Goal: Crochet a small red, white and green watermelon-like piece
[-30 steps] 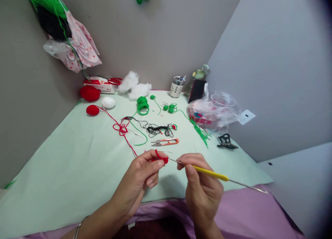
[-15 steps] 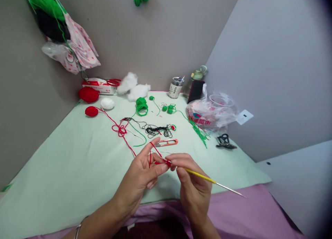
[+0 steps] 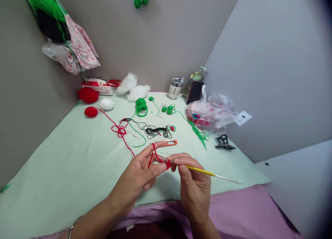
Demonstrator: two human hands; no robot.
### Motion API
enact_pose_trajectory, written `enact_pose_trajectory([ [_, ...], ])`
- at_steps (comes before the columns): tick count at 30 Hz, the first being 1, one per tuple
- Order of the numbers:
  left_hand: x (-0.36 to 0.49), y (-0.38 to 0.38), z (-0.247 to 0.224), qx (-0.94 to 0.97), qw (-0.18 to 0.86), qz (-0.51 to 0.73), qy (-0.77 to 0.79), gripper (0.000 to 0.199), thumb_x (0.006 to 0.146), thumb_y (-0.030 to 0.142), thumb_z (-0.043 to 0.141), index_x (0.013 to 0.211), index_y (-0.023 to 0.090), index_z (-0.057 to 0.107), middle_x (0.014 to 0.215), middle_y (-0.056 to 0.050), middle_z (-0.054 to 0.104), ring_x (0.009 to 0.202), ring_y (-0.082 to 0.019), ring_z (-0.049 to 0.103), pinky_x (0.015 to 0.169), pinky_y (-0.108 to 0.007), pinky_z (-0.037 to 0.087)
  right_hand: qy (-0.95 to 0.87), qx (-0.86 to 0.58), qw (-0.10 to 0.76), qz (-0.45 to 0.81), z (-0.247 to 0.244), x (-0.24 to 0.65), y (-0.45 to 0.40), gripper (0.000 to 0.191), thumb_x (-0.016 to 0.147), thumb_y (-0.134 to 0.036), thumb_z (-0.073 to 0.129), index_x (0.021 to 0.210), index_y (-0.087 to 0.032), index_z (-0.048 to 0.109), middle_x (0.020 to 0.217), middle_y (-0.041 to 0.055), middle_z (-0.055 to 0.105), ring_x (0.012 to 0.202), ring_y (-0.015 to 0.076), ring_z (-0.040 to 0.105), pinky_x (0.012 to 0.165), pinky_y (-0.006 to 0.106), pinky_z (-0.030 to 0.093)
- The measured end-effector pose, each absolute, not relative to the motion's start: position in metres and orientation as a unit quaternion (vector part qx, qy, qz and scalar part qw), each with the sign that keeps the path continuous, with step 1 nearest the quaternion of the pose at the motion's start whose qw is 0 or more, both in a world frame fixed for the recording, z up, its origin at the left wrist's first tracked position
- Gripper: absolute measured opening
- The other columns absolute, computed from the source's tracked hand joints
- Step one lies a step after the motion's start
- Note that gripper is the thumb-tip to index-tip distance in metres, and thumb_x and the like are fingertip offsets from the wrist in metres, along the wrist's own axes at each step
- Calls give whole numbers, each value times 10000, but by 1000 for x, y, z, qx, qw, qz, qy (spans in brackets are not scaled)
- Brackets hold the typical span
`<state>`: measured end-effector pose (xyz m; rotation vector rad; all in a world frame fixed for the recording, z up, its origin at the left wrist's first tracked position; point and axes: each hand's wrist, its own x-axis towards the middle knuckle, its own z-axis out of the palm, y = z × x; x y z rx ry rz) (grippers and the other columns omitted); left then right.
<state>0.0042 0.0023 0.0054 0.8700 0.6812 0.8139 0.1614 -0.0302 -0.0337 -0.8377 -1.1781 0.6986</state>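
Note:
My left hand (image 3: 141,170) pinches a small red crochet piece (image 3: 168,164) between thumb and fingers. Over its raised index finger loops red yarn (image 3: 155,150), which runs back across the table toward a red yarn ball (image 3: 91,112). My right hand (image 3: 194,183) is closed around the yellow grip of a double-ended crochet hook (image 3: 201,170). One metal end of the hook reaches the red piece; the other points out to the right. Just beyond my left fingertip lie orange thread snips (image 3: 171,142), partly covered by the finger.
Behind the hands lie tangled black thread (image 3: 157,131), a green yarn coil (image 3: 141,107) and cut green strands (image 3: 198,133). White stuffing (image 3: 138,93), a pen holder (image 3: 175,88) and a plastic bag (image 3: 210,111) stand along the back. A black clip (image 3: 224,142) lies at right.
My left index finger has lowered and straightened toward the snips, and the yarn loop has slid along it. The hook's outer end has tilted up slightly and shifted left.

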Motion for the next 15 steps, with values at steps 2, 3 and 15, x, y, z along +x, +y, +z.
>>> enact_pose_trajectory([
  [2, 5, 3, 3, 391, 778, 375, 320, 815, 791, 330, 913, 1518, 235, 559, 856, 38, 626, 495, -29, 280, 448, -221, 179, -536, -377, 692, 301, -33, 162, -30, 183, 1028, -208, 653, 1041, -306, 806, 991, 27, 800, 911, 172, 717, 759, 290, 572],
  [3, 5, 3, 1, 388, 776, 377, 325, 861, 775, 308, 923, 1539, 238, 533, 851, 42, 630, 494, -30, 280, 447, -219, 175, -540, -378, 692, 295, -32, 162, -30, 183, 1029, -203, 647, 1041, -301, 801, 984, 30, 797, 902, 174, 720, 750, 292, 578],
  [15, 9, -5, 2, 382, 727, 436, 368, 984, 772, 285, 931, 1606, 216, 412, 734, 75, 626, 527, -55, 305, 509, -215, 240, -666, -437, 602, -56, -39, 153, -41, 498, 923, 12, 666, 1321, -282, 726, 1131, 106, 770, 1004, 217, 746, 793, 350, 637],
])
